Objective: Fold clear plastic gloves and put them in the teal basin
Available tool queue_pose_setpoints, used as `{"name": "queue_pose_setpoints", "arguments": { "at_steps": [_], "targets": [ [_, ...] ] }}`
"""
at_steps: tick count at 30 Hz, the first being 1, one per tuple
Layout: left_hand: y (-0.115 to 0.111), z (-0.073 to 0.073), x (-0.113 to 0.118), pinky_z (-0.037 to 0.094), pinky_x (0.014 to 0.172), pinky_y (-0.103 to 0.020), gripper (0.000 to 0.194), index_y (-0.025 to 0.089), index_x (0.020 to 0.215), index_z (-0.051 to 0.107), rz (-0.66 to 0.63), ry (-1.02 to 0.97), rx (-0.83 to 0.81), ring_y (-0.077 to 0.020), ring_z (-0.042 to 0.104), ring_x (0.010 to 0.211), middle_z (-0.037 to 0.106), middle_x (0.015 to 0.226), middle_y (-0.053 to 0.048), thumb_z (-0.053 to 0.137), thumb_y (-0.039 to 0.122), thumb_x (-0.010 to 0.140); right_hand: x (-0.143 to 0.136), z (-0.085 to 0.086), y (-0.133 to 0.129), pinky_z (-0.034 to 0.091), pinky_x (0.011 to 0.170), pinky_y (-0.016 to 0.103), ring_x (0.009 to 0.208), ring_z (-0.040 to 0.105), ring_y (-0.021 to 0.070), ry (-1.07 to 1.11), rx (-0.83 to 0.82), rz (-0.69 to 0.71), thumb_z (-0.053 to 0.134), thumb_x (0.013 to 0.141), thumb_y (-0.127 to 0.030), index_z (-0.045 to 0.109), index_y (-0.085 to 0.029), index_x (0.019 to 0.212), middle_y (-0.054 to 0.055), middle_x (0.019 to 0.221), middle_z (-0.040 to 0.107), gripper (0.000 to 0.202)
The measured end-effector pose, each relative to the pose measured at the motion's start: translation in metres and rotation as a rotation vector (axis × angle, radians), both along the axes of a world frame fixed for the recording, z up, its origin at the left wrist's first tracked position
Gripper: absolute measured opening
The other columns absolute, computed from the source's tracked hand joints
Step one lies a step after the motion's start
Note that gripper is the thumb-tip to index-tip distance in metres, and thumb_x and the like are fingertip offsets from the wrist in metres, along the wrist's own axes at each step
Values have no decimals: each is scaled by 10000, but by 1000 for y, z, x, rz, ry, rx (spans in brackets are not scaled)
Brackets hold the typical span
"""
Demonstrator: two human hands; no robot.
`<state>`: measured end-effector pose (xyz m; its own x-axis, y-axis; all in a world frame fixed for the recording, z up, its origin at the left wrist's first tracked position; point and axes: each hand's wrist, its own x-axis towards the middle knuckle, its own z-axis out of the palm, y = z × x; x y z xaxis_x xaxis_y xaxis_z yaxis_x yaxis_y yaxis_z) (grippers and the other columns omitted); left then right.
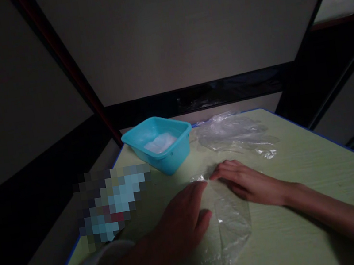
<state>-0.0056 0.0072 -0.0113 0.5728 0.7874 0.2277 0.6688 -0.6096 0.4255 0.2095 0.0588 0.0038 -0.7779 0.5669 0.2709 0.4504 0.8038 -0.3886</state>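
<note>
A clear plastic bag [234,226] lies on the pale green table in front of me, partly beneath my hands. My left hand [185,216] rests at its upper left edge, index fingertip on the plastic and thumb held apart. From the right, my right hand [243,180] reaches to the same top edge, its fingertips touching the plastic close to my left fingertips. Its fingers are together and bent down; whether they pinch the film is too small to tell.
A turquoise basket [176,159] with whitish contents stands at the back left. More crumpled clear plastic [230,130] lies at the back of the table [321,172]. A blurred-out item [117,204] is at the left edge. Cabinet panels rise behind.
</note>
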Motion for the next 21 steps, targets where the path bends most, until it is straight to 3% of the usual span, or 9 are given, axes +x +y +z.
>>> {"name": "queue_pose_setpoints", "arguments": {
  "at_steps": [5, 12, 14, 16, 18, 21],
  "targets": [
    [-1, 3, 0, 336, 1057, -439, 508, 82, 1317, 312, -35, 65, -57, -260, 365, 1282, 403, 1376, -196, 444, 174, 835, 0, 6, 1, 365, 825, 389, 838, 495, 194, -73, 0, 10, 391, 708, 58, 556, -164, 861, 47, 801, 578, 316],
    [1, 5, 1, 295, 1086, -438, 500, 80, 1293, 372, -80, 87, -78, -252, 319, 1310, 367, 1406, -180, 485, 202, 822, 23, 21, 4, 339, 798, 374, 737, 484, 174, -236, 20, 10, 438, 691, 32, 491, -176, 558, 11, 670, 499, 253],
    [2, 5, 1, 290, 1089, -432, 500, 74, 1292, 382, -83, 95, -81, -250, 316, 1312, 360, 1411, -178, 490, 205, 822, 24, 23, 2, 349, 798, 373, 770, 498, 184, -187, 18, -6, 414, 682, 48, 533, -179, 625, 26, 713, 532, 262],
    [1, 7, 1, 295, 1086, -431, 516, 64, 1298, 376, -85, 93, -80, -254, 324, 1306, 365, 1406, -184, 501, 211, 820, 19, 23, -1, 356, 836, 376, 898, 505, 200, -117, -2, 15, 388, 679, 66, 580, -175, 853, 57, 880, 585, 354],
    [-1, 9, 1, 298, 1083, -435, 512, 50, 1298, 370, -83, 89, -80, -258, 330, 1301, 375, 1397, -194, 495, 207, 827, 13, 21, -3, 337, 903, 395, 1013, 479, 206, -99, -16, 61, 384, 691, 69, 530, -162, 1070, 83, 1037, 576, 467],
    [-2, 10, 1, 299, 1081, -435, 492, 51, 1298, 362, -78, 83, -72, -252, 330, 1300, 378, 1395, -194, 472, 191, 839, 8, 18, -6, 268, 980, 452, 1020, 480, 214, -161, -1, 76, 401, 712, 51, 495, -134, 1133, 103, 1040, 568, 469]
  ]
}}
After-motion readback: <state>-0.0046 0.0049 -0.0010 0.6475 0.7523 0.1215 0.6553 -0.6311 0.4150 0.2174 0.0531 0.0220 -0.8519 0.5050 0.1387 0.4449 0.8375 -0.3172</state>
